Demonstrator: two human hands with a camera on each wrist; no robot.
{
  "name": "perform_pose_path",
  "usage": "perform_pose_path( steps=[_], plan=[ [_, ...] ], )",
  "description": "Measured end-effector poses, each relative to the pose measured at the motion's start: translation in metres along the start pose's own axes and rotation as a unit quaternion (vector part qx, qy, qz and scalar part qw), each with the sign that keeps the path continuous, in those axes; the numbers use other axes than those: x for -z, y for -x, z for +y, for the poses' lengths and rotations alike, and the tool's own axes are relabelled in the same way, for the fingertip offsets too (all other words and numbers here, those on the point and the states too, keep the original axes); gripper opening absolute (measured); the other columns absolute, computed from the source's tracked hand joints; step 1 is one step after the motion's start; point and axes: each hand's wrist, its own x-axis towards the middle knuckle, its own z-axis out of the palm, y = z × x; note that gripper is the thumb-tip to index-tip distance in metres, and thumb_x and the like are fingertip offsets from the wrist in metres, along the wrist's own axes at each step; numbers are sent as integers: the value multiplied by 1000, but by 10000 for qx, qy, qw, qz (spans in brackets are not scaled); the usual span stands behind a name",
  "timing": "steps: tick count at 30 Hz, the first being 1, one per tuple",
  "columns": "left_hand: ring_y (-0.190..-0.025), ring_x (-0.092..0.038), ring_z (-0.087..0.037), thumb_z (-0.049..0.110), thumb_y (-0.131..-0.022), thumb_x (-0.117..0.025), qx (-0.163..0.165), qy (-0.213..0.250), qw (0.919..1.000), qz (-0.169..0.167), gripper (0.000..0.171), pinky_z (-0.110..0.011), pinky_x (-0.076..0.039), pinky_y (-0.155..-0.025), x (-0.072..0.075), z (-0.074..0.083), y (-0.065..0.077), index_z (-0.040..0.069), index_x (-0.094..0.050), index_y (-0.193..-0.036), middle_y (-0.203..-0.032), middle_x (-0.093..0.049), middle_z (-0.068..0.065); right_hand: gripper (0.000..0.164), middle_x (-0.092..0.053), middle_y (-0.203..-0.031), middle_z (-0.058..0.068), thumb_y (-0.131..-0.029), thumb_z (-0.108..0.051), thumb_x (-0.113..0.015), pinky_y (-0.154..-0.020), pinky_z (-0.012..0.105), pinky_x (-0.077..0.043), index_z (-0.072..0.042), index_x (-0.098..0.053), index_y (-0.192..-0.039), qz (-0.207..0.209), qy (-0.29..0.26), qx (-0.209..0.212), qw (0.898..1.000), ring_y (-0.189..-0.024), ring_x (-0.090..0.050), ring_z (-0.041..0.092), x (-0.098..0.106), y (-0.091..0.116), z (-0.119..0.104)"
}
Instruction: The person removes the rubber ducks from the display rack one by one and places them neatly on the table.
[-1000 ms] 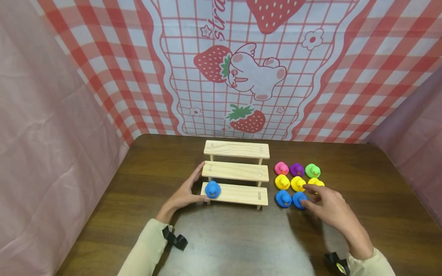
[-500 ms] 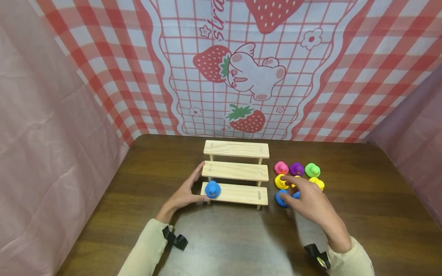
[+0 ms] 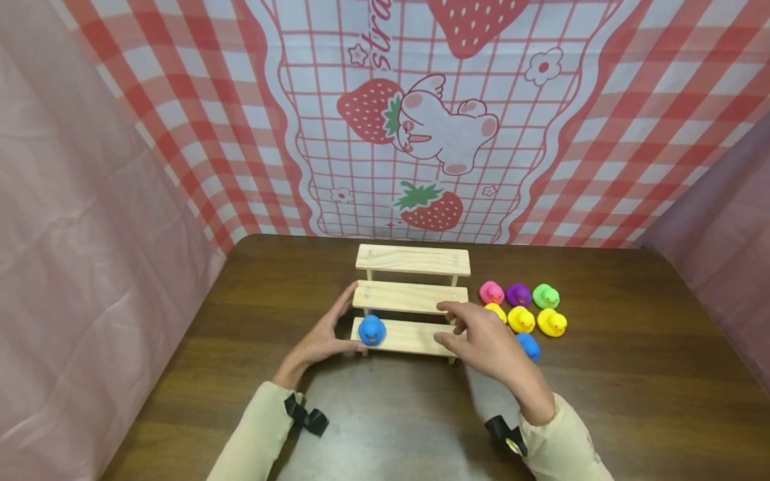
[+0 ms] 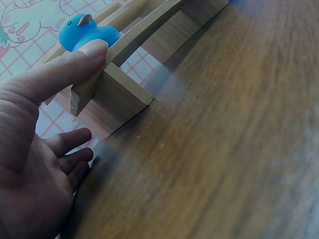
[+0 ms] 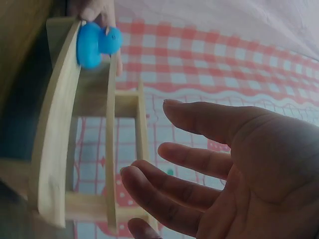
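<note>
A three-step wooden display stand carries a blue rubber duck at the left end of its lowest step. My left hand is at the stand's left side; in the left wrist view its thumb lies straight on the lowest step's edge beside the duck, the other fingers loose. My right hand hovers near the stand's right end, with fingers spread; the right wrist view shows nothing in its palm. Right of the stand, another blue rubber duck shows behind that hand.
Behind the right hand, rows of rubber ducks include yellow ones, a pink one, a purple one and a green one. A strawberry-print cloth hangs behind the brown table.
My right hand has moved left from the blue ducks to the stand's right end, and now covers the nearer blue duck's place. The left hand and stand have stayed still.
</note>
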Motion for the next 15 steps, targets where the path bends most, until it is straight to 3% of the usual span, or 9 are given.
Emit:
perform_pose_path(
  steps=[10, 15],
  plan=[
    [-153, -18, -45, 12, -74, -89, -48, 8, 10000, 3, 118, -67, -12, -123, 0, -1, -1, 20, -11, -163, -172, -8, -6, 43, -75, -110, 9, -87, -25, -77, -65, 25, -53, -10, -67, -126, -352, -176, -34, 9992, -77, -63, 9, -25, -16, -17],
    [-153, -19, -46, 12, -75, -88, -39, 28, 10000, -17, 118, -69, -12, -123, 0, -1, -1, 22, -11, -163, -171, -9, -7, 41, -74, -106, 7, -87, -25, -78, -66, 28, -55, -11, -68, -124, -435, -209, -28, 9988, -80, -67, 15, -39, -23, -24]
  ],
)
